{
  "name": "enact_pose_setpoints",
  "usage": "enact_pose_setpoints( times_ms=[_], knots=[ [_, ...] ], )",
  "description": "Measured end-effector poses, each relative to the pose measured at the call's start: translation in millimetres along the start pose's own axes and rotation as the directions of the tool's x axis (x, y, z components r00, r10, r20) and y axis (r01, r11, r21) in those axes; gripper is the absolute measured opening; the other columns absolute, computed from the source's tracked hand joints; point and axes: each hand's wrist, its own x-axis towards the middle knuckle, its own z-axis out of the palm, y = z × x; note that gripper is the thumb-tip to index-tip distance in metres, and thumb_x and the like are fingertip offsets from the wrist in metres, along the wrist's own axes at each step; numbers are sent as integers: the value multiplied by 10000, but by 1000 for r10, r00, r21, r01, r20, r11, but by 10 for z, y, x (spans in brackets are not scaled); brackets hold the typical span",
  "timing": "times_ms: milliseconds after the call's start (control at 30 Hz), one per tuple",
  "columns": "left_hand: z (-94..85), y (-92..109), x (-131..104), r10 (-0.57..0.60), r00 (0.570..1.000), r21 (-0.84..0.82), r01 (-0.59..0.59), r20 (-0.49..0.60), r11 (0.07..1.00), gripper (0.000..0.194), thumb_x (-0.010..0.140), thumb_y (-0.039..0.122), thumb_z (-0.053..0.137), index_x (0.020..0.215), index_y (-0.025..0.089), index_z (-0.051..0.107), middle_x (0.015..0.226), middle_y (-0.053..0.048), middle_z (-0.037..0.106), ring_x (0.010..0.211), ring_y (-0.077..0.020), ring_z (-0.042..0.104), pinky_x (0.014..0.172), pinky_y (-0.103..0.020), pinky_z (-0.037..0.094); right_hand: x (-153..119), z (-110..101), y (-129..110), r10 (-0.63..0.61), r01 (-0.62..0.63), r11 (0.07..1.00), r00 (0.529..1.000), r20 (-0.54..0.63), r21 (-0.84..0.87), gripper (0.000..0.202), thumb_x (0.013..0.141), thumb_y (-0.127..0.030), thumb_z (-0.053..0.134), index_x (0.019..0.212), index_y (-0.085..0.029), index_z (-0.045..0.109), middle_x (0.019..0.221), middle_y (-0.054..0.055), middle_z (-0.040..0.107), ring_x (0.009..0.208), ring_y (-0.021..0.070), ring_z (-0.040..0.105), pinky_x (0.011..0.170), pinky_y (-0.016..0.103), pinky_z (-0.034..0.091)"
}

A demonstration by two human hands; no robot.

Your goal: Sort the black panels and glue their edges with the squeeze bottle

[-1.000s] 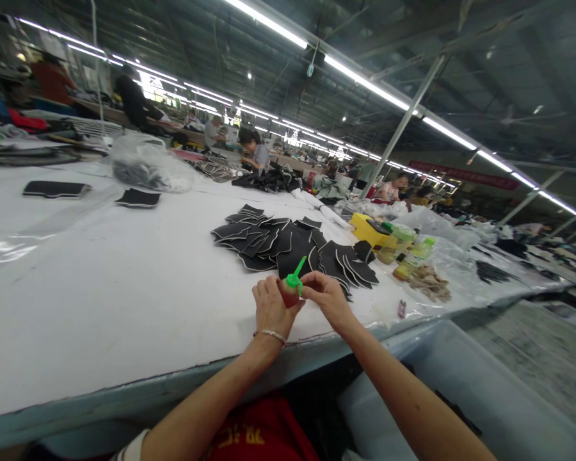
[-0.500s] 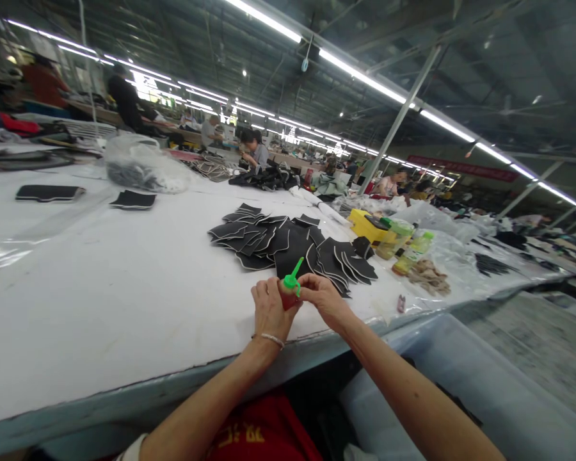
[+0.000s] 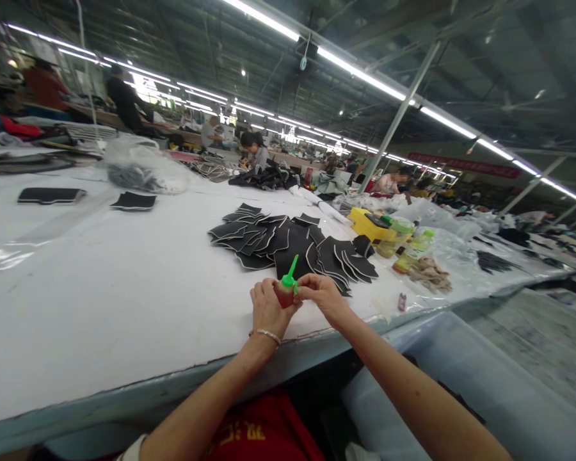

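My left hand (image 3: pixel 267 308) is wrapped around a small squeeze bottle (image 3: pixel 284 295) with reddish liquid inside, a green cap and a long green nozzle (image 3: pixel 294 265) tilted up. Against the cap's right side, the thumb and forefinger of my right hand (image 3: pixel 322 296) pinch a small green strap (image 3: pixel 295 289) that hangs from it. The rest of the bottle is hidden by my left fingers. Just beyond the bottle lies a spread heap of black cut pieces (image 3: pixel 288 242) with pale edges, apart from my hands.
On the white table (image 3: pixel 125 288) lie two small black stacks (image 3: pixel 133 201) (image 3: pixel 52 195) at left. A stuffed plastic bag (image 3: pixel 141 166) is behind them. To the right are a yellow box (image 3: pixel 365 224), bottles (image 3: pixel 413 251), a beige cloth (image 3: pixel 431 275) and thread snips (image 3: pixel 402 302). A translucent bin (image 3: pixel 441 365) stands below the edge.
Both hands have shifted slightly left with the bottle, and its nozzle stands a little more upright. The grip on the bottle and the pinch at the strap look the same.
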Motion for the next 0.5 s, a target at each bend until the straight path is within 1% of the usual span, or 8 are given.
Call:
enact_pose_setpoints(
  times_ms=[133, 267, 367, 433, 500],
  knots=[
    [-28, 2, -1, -6, 1000, 9, 6, -7, 1000, 601, 587, 335, 861, 967, 193, 418, 956, -51, 485, 925, -268, 471, 837, -429, 446, 14, 16, 42, -91, 91, 994, 996, 0, -63, 135, 642, -249, 707, 730, -161, 652, 655, -12, 646, 598, 132, 585, 599, 252, 469],
    [-47, -1, 11, 32, 999, 21, -31, -25, 999, 569, 613, 317, 844, 958, 199, 408, 962, -53, 477, 917, -267, 460, 826, -436, 445, 27, 16, 58, -152, 143, 966, 988, -24, -215, 153, 666, -293, 681, 755, -169, 667, 688, 0, 658, 624, 149, 589, 604, 261, 464],
    [-74, 11, 18, 44, 999, 42, -43, -22, 998, 515, 664, 339, 808, 955, 193, 409, 969, -64, 478, 915, -269, 451, 831, -447, 439, 11, 29, 11, -199, 179, 901, 980, -10, -395, 158, 713, -326, 631, 751, -178, 673, 704, 15, 662, 656, 163, 590, 623, 268, 457],
    [-97, 34, 2, 21, 1000, 61, -20, -20, 998, 498, 678, 363, 793, 956, 184, 421, 976, -77, 483, 920, -272, 451, 844, -460, 433, -16, 52, -30, -223, 202, 838, 975, 19, -506, 194, 742, -364, 595, 736, -186, 671, 697, 24, 664, 660, 176, 598, 622, 275, 460],
    [-87, 52, -21, -23, 1000, 81, 23, 2, 996, 522, 655, 390, 800, 963, 171, 441, 988, -95, 496, 928, -282, 456, 863, -481, 424, -27, 58, -28, -240, 221, 785, 970, 44, -579, 252, 758, -425, 571, 702, -196, 660, 662, 30, 655, 633, 189, 606, 591, 279, 469]
  ],
)
